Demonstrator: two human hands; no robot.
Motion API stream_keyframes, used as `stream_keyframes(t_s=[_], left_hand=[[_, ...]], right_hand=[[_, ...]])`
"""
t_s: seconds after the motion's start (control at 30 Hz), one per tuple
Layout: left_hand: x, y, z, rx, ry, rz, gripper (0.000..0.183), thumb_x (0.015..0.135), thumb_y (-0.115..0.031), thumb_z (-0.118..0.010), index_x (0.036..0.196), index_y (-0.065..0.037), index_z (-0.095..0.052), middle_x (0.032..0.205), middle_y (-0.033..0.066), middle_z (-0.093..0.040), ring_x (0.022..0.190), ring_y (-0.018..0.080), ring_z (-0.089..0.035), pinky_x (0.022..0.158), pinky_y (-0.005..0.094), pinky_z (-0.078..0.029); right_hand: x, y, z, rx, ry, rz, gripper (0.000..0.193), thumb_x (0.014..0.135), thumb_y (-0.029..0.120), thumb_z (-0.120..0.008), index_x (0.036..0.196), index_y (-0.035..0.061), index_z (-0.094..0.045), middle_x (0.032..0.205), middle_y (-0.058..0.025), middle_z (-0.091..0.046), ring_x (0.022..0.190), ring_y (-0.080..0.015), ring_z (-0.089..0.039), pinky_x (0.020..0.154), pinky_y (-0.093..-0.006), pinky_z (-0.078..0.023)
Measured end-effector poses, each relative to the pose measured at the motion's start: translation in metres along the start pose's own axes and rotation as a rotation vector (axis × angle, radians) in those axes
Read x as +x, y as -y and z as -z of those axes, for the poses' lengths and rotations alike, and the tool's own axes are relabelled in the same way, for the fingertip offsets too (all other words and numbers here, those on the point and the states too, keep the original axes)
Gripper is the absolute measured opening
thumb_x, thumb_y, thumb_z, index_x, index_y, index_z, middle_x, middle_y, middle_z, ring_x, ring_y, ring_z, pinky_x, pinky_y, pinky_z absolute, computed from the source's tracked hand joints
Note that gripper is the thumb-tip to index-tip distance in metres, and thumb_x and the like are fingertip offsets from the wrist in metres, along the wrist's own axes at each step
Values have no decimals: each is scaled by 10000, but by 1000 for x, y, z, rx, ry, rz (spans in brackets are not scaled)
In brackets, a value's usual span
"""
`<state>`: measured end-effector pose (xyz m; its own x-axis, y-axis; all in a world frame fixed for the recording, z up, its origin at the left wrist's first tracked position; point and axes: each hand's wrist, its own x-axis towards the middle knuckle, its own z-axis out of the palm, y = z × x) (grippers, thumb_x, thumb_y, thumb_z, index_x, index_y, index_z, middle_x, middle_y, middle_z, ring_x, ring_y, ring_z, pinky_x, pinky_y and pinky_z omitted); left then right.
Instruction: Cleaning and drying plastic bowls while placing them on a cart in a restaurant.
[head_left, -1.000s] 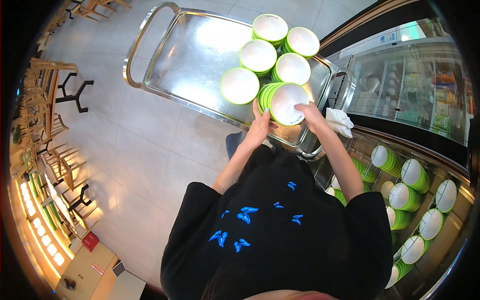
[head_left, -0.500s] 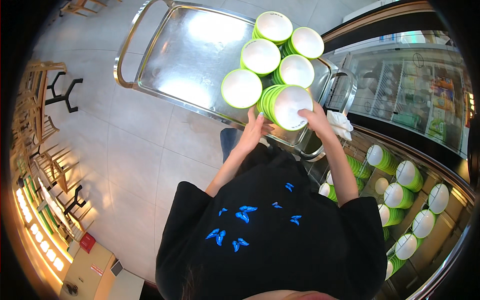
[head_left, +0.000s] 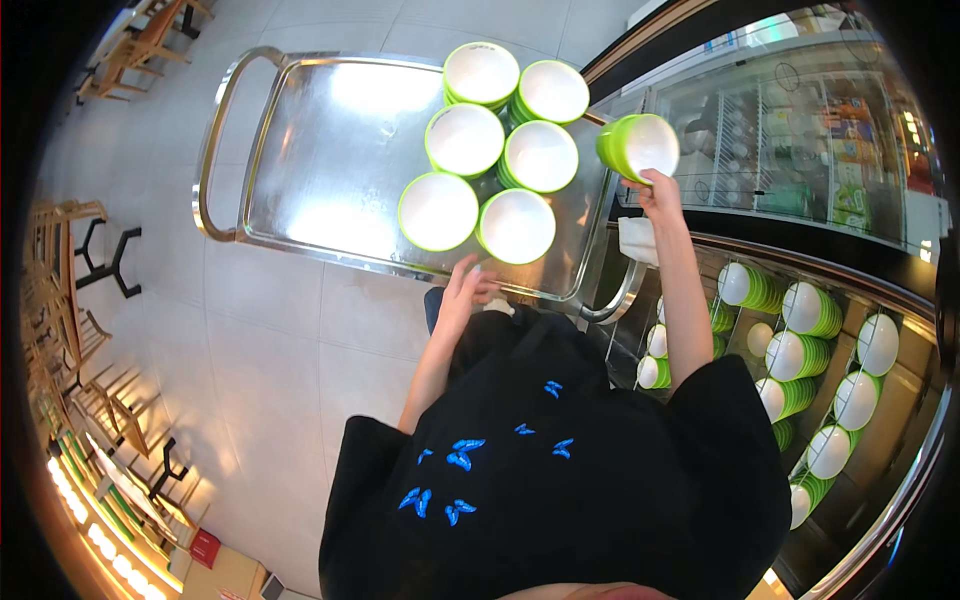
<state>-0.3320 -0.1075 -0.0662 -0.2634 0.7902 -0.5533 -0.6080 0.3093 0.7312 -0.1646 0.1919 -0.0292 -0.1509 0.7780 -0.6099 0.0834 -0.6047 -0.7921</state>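
My right hand [head_left: 660,197] grips a short stack of bowls [head_left: 650,145], green outside and white inside, tilted on its side and raised beyond the cart's right end. Past the near edge of the steel cart [head_left: 330,170], my left hand [head_left: 468,290] hangs with its fingers apart and nothing in it. Several bowl stacks stand close together on the cart's right half, their white insides facing up. The nearest stack [head_left: 517,227] is just above my left hand.
To the right, a wire rack [head_left: 740,320] holds several rows of bowl stacks lying sideways. Behind it stands a glass-fronted cabinet [head_left: 760,150]. A white cloth [head_left: 637,240] hangs by the cart's right handle [head_left: 625,295]. Wooden chairs [head_left: 85,350] line the far left.
My right hand has carried a stack of bowls up and right, off the cart. My left hand has let go of the stack and moved slightly left. Another stack shows where they were.
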Motion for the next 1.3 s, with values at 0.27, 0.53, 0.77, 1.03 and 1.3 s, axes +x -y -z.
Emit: stream_keyframes(t_s=[0.27,0.53,0.77,1.03,1.3], left_hand=[[-15,21,21,114,-195,52,562,826,-253,-386,1235,-62,-51,919,159,-518,770,176,-531,611,248,-417],[-32,35,20,286,-223,65,579,818,-265,-406,1229,-45,-63,914,156,-521,765,181,-533,624,251,-420],[-21,66,15,306,-262,144,645,800,-213,-452,1229,-83,11,821,122,-541,653,151,-539,515,218,-420],[-11,88,15,326,-357,221,538,797,-379,-389,1185,-79,-167,826,147,-532,660,198,-548,509,253,-432],[-27,114,6,518,-433,508,537,780,-439,-361,1161,-88,-219,861,127,-520,711,206,-535,537,298,-428]], right_hand=[[65,-45,-47,-105,-209,20,171,621,32,-492,787,22,-453,539,-39,-454,362,-116,-420,310,-223,-274],[87,-58,-55,109,-226,-197,191,638,48,-513,811,43,-432,578,-58,-476,383,-138,-449,356,-265,-312],[31,-33,-36,-74,124,-194,575,619,480,-598,954,37,-446,706,-137,-557,421,-119,-472,367,-217,-373],[-118,-17,161,-43,79,521,263,766,173,-480,988,32,-481,797,-89,-568,510,-93,-515,428,-178,-368],[-130,-162,419,-22,-883,19,367,743,304,-500,982,27,-468,909,-101,-539,658,-122,-534,493,-217,-394]])
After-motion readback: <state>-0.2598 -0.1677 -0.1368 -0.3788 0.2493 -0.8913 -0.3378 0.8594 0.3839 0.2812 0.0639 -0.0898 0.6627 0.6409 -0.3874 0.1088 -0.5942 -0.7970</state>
